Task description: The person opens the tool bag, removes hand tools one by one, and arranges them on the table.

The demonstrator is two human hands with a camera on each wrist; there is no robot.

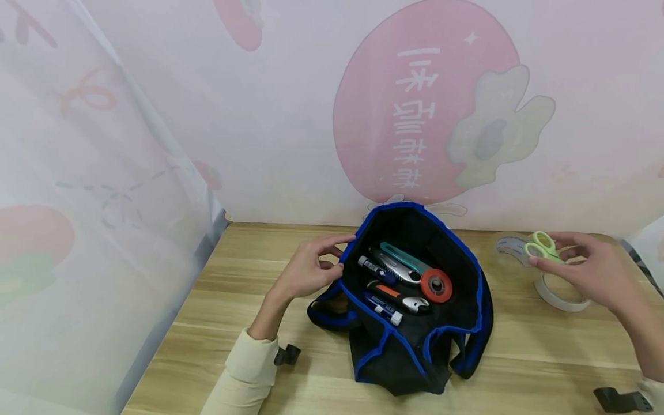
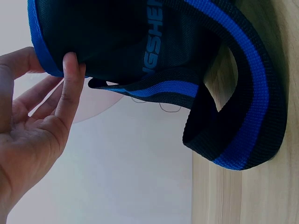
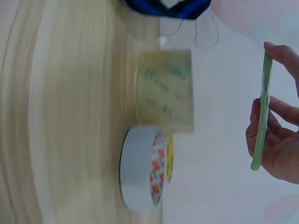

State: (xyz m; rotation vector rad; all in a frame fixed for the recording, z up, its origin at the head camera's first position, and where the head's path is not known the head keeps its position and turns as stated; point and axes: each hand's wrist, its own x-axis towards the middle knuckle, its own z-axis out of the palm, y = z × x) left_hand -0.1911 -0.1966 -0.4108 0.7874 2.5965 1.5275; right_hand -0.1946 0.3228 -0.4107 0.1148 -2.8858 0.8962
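Observation:
A black tool bag with blue trim [image 1: 467, 314] stands on the table with its mouth open. My left hand [image 1: 306, 265] pinches the bag's left rim between thumb and fingers, and the left wrist view shows the fingertips on the black cloth [image 2: 112, 37]. Inside the bag lie a teal cutter [image 1: 404, 256], a grey utility knife [image 1: 396, 268], an orange-and-black knife [image 1: 391, 293], a red ring-shaped roll [image 1: 437, 286] and marker pens [image 1: 383, 308]. Off to the right, my right hand [image 1: 602, 265] grips light green scissors [image 1: 542, 245], held above the tape rolls.
A white tape roll [image 1: 562, 300] sits on the table under my right hand, and a clear tape roll [image 1: 510, 248] stands behind it. Blue-striped straps [image 1: 474, 346] hang beside the bag. A printed cloth [image 1: 290, 144] rises along the table's back edge.

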